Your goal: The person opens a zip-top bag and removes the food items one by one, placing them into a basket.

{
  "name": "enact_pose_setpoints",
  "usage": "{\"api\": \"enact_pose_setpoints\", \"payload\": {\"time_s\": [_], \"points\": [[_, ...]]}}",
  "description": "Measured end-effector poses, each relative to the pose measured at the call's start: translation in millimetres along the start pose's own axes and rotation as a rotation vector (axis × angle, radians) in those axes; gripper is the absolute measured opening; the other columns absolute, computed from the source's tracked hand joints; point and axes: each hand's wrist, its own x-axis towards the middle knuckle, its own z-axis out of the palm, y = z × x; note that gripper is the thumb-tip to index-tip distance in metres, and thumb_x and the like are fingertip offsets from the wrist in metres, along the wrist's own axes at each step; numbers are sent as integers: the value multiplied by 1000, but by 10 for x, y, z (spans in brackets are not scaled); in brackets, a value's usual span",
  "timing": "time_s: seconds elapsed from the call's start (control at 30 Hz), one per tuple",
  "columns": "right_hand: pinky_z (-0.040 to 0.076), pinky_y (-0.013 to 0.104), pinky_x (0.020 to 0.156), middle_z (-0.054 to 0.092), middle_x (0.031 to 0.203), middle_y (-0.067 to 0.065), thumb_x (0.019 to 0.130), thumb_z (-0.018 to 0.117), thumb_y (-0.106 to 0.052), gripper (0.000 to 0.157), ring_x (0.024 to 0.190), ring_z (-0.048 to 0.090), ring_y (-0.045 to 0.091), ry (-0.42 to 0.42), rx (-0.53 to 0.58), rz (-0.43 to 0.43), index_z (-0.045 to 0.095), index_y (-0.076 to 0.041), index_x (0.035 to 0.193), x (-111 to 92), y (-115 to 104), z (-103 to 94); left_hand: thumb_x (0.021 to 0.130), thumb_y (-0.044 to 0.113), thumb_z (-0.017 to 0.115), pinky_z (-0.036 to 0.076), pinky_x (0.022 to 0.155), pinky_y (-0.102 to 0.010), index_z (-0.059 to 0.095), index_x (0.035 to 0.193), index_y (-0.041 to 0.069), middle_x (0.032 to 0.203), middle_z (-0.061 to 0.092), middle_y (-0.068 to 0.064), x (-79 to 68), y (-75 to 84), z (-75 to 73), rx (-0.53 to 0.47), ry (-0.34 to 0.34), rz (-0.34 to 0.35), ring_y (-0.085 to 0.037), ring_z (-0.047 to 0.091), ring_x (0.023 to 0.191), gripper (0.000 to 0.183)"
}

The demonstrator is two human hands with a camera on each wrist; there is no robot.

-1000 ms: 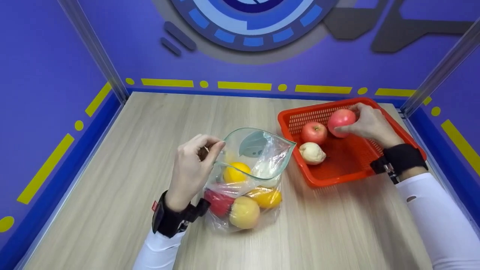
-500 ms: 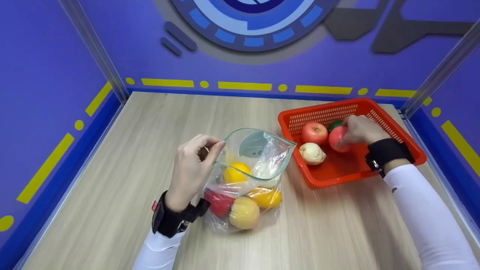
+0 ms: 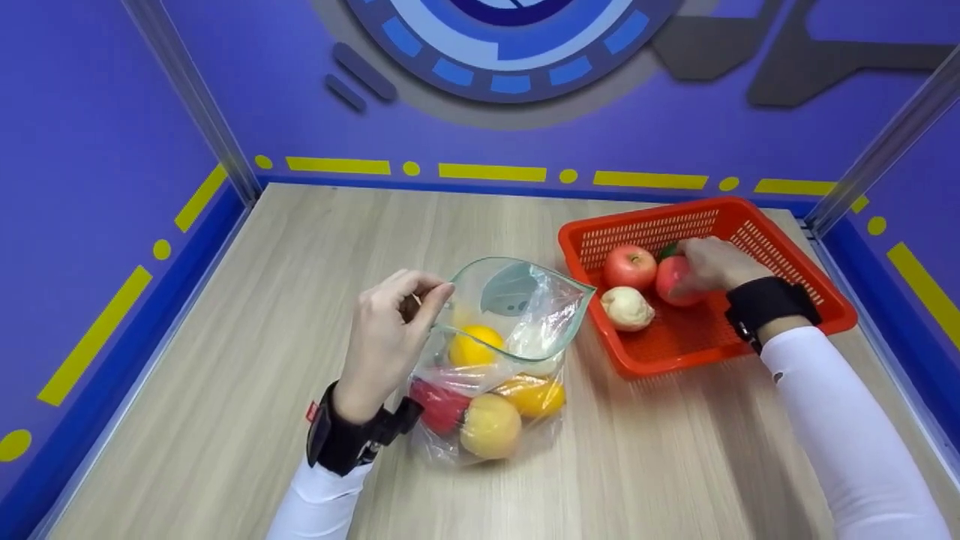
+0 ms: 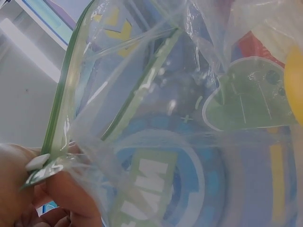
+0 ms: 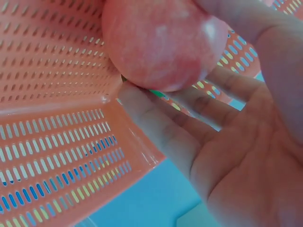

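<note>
Drawn nearer inside the red basket (image 3: pixel 637 369) at right, a pink apple (image 3: pixel 672 282) is pinched by the right hand (image 3: pixel 718 263), so part of a green thing (image 3: pixel 667 250) is uncovered beyond, while a clear bag (image 3: pixel 510 291) is pinched at its left edge by the left hand (image 3: pixel 388 330).

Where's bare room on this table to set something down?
Bare tabletop: left of the left hand; between bag and back wall; in front of the basket, left of the right sleeve. Crowded: inside the bag; the basket's left side.

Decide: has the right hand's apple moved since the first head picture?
Yes. Against the red basket, the apple in the right hand has shifted down the head view, towards the near side.
</note>
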Motion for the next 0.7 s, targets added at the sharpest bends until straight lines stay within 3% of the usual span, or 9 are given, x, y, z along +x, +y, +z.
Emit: {"api": "enact_pose_setpoints", "payload": {"time_s": [0.2, 0.33, 0.57, 0.7], "points": [[53, 64, 99, 64, 131, 35, 86, 85, -29, 73, 110, 63, 44, -5, 17, -23, 55, 12, 138, -83, -12, -99, 99, 12, 74, 42, 59, -15, 78, 94, 5, 79, 69, -5, -4, 1, 0, 0, -2, 2, -7, 50, 63, 9], [52, 64, 101, 65, 132, 35, 89, 84, -29, 71, 112, 64, 45, 35, 39, -79, 55, 12, 139, -188, -107, -188, 99, 12, 74, 41, 59, -15, 78, 93, 6, 78, 69, -4, -3, 11, 7, 5, -2, -6, -7, 49, 63, 9], [49, 66, 107, 64, 139, 30, 92, 83, -28, 66, 127, 61, 48, 178, 23, -207, 57, 6, 142, -509, -574, -378, 100, 13, 74, 41, 59, -15, 78, 94, 6, 79, 69, -4, -2, 28, 11, 18, -9, -17, -7, 49, 64, 10], [54, 61, 103, 68, 134, 24, 93, 83, -27, 57, 118, 66, 42, 289, 21, -308, 62, 2, 138, -750, -915, -425, 99, 14, 75, 41, 60, -15, 78, 95, 7, 80, 69, -4, -8, 45, 4, 19, -15, -29, -7, 49, 64, 9]]}}
